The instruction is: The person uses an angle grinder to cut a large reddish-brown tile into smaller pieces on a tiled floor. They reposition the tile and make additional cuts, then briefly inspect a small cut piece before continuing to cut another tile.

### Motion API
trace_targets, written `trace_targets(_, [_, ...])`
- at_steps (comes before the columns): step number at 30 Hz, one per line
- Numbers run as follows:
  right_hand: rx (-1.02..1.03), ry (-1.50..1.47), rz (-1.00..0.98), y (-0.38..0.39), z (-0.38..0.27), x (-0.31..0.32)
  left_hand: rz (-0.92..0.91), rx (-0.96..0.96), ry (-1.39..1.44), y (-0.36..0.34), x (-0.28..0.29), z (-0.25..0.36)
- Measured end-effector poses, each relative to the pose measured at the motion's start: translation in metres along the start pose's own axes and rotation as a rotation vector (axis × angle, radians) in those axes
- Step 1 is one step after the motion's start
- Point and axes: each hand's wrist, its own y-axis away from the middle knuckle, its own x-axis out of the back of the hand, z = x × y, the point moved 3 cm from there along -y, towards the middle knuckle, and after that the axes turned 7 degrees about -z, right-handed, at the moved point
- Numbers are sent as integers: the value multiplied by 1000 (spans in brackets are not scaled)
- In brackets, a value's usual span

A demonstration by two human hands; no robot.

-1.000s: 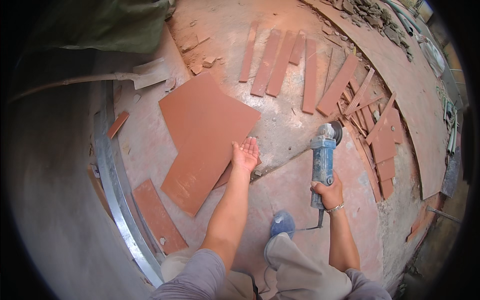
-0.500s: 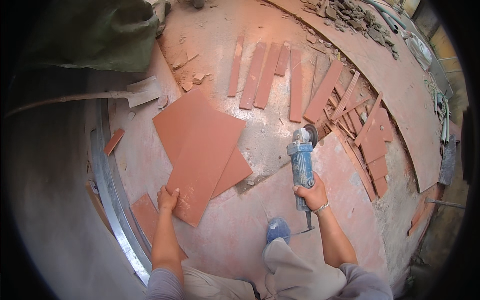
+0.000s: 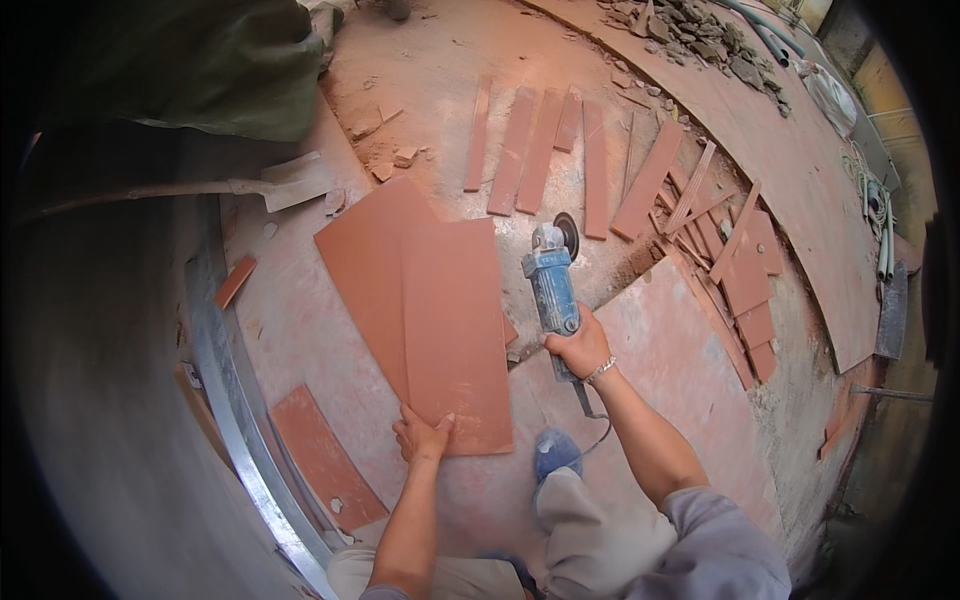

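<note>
The big terracotta tile (image 3: 455,335) is now lying turned upright on the dusty floor (image 3: 300,330), over a second tile, after the left hand (image 3: 422,436) slid back to its near edge, fingers pinching that edge. The right hand (image 3: 580,347) is still wrapping closed around the blue angle grinder (image 3: 552,285), now hovering just right of the tile; probably lining up a cut, disc barely visible.

Bldg site – cut tile strips (image 3: 516,150), rubble (image 3: 690,35).

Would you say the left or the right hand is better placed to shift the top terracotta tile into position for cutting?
Probably the left. The left hand grips the near edge of the top terracotta tile, while the right hand is occupied holding the blue angle grinder beside the tile.
</note>
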Motion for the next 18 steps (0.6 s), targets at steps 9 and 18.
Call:
trace_targets(9, [-173,114,29,-111,-32,-101,-165,-442,-724,-11,12,72])
trace_targets(18, [-210,111,20,-148,-38,-136,-209,-424,-716,-15,13,76])
